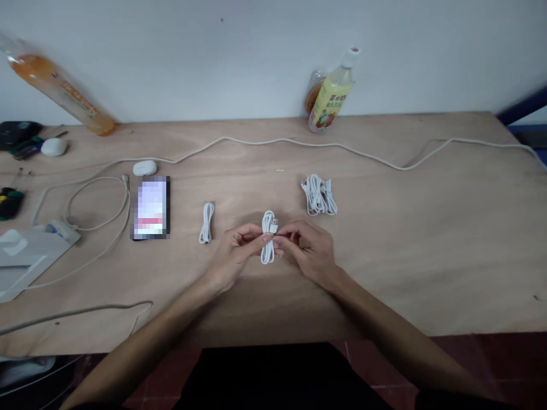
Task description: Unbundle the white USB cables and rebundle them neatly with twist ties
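Observation:
Both hands meet over the middle of the wooden table [384,267]. My left hand [234,253] and my right hand [310,250] pinch a coiled white cable [268,232] between their fingertips, one from each side. The coil stands upright, with its plug end showing near the top by my right fingers. A second small coiled white cable [206,223] lies flat to the left of my left hand. A loose bundle of white cables [318,195] lies behind my right hand, apart from it.
A phone [150,207] lies left of centre, a white earbud case [145,167] behind it. A long white cord [342,148] crosses the table's back. A yellow-labelled bottle [331,94] stands by the wall; an orange bottle [60,94] leans far left. Papers and a charger [25,250] lie left.

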The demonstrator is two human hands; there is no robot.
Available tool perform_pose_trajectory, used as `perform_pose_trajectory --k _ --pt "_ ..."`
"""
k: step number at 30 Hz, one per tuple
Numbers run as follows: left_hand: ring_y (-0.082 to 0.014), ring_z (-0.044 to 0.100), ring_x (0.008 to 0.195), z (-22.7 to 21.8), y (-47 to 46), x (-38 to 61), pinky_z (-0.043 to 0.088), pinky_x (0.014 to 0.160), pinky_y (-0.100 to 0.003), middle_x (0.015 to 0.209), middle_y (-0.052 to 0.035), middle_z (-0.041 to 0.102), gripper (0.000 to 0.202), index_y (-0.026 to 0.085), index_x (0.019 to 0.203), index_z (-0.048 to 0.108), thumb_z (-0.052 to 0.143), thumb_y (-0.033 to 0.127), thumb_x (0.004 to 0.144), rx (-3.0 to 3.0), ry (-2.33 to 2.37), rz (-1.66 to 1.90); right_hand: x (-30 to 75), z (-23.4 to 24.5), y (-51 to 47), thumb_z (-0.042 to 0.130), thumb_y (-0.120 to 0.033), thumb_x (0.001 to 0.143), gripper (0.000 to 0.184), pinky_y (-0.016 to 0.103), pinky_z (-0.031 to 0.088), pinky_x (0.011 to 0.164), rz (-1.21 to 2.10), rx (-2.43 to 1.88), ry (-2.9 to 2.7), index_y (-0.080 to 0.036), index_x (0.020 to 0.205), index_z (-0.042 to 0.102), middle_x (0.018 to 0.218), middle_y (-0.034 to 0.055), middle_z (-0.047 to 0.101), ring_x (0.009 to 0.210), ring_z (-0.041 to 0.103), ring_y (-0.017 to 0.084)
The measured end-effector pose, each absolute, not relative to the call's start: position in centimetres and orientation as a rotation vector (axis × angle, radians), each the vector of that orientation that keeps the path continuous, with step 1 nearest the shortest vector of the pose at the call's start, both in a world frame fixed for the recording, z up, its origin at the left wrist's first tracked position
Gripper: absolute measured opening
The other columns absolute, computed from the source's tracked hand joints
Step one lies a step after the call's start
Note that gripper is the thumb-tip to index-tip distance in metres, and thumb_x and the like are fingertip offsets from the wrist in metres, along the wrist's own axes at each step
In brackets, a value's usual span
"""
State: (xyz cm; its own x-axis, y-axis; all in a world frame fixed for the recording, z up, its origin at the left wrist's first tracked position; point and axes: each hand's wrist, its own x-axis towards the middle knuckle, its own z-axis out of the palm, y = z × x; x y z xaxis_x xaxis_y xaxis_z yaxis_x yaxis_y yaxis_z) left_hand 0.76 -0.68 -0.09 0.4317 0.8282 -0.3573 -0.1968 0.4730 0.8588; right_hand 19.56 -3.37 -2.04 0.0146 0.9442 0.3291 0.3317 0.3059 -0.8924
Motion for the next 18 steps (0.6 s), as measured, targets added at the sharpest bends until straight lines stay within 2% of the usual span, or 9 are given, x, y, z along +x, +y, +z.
perform_pose_trajectory --k 3,7,14,18 --pt "-0.0175 0.076 0.070 -0.3 -0.8 0.9 0.063 0.078 -0.033 0.079 -0.0025 0.080 0.031 0.018 0.088 0.082 0.095 0.045 0.080 0.817 0.878 0.755 19.7 -2.6 -3.4 0.067 -0.037 0.107 0.025 0.035 0.049 0.066 0.501 -1.198 -1.700 -0.027 0.086 0.075 0.083 0.0049 0.075 0.069 0.060 0.020" --pt "-0.0172 0.073 0.071 -0.6 -1.0 1.1 0.059 0.072 -0.029 0.079 -0.0042 0.080 0.030 0.017 0.086 0.083 0.095 0.044 0.080 0.845 0.945 0.797 19.2 -3.3 -3.4 0.059 -0.036 0.110 0.030 0.037 0.049 0.068 0.406 -1.267 -1.780 -0.026 0.085 0.071 0.082 0.0077 0.072 0.075 0.062 0.023" --pt "-0.0194 0.072 0.078 -0.3 -1.6 1.9 0.059 0.077 -0.031 0.084 -0.0041 0.082 0.027 0.020 0.087 0.085 0.091 0.046 0.083 1.060 1.061 0.926 17.4 -3.4 -4.5 0.057 -0.025 0.105 0.014 0.036 0.048 0.068 0.534 -1.323 -1.535 -0.027 0.092 0.062 0.083 0.0027 0.066 0.071 0.058 0.021" --pt "-0.0208 0.074 0.077 -0.2 -2.0 2.2 0.060 0.074 -0.032 0.082 -0.0045 0.082 0.031 0.019 0.090 0.084 0.088 0.049 0.086 1.119 1.134 0.967 16.6 -3.2 -5.1 0.057 -0.028 0.105 0.013 0.033 0.045 0.064 0.716 -1.390 -1.344 -0.027 0.093 0.061 0.080 -0.0003 0.065 0.067 0.056 0.018"
